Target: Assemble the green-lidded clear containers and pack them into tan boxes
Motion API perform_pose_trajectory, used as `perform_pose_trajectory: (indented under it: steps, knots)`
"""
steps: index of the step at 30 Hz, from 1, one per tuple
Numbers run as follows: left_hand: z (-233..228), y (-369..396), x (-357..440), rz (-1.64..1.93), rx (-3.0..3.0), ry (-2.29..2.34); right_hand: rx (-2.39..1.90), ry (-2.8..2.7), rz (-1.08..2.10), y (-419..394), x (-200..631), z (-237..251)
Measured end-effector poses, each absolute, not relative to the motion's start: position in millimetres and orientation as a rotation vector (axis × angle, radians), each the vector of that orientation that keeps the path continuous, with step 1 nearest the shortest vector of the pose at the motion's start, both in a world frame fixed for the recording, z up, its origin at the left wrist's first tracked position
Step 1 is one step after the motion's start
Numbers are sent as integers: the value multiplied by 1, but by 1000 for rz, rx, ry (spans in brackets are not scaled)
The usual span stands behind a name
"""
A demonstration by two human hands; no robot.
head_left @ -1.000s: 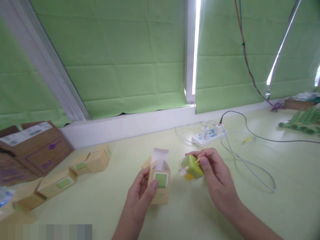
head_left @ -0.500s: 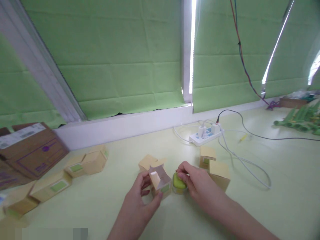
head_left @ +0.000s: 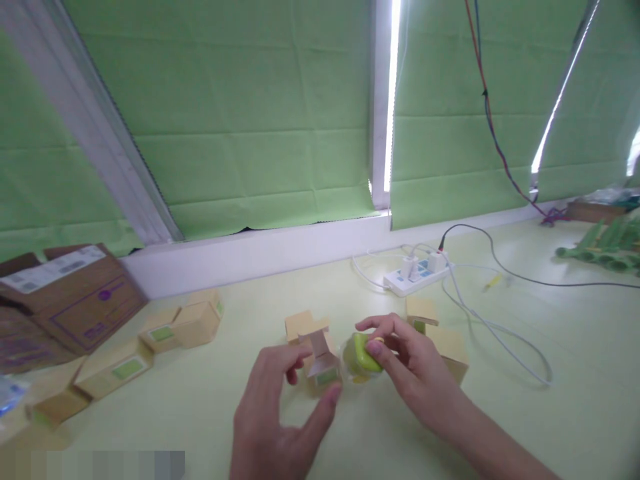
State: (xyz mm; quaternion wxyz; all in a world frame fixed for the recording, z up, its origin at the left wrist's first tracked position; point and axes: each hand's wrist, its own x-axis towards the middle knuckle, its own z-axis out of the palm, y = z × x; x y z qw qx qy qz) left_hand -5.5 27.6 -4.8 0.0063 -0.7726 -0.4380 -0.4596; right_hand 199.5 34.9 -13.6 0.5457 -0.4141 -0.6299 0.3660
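Since a second ago both hands have dropped toward the worktop (head_left: 500, 413), and the small box (head_left: 321, 365) has tipped over. The right hand (head_left: 415, 373) pinches the green piece (head_left: 361, 353) at the fingertips, touching the box's right side. The left hand (head_left: 283, 413), thumb and fingers curled, steadies the box from its left.

Soft, hazy daylight through green blinds (head_left: 260, 133); bright glare at slat gaps; mild blur; edges bowed.
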Motion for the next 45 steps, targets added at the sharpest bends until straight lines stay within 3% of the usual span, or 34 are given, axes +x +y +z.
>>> perform_pose_trajectory:
  steps: [4,8,11,17,19,24,27,35,45]
  knots:
    - [-16,17,19,-1535,-2675,-1225,-776,-1464,910,26,193,-13]
    - [-24,15,26,-1523,-2692,-1393,-831,-1314,701,31,200,-14]
    - [-24,17,20,-1336,-2856,-1473,-886,-1108,599,39,209,-12]
    - [-21,19,18,-750,-3167,-1592,-890,-1193,810,40,203,-14]
    - [-19,19,18,-820,-3186,-1614,-883,-1227,826,38,199,-15]
    - [-16,20,14,-1485,-2894,-1675,-847,-1236,868,37,193,-17]
    - [-13,21,12,-1664,-2765,-1594,-808,-1275,965,36,188,-17]
    - [-9,24,7,-1548,-2569,-1224,-911,-1439,1099,27,191,-10]
    - [-9,23,11,-1387,-2561,-1045,-1010,-1780,737,27,190,-10]
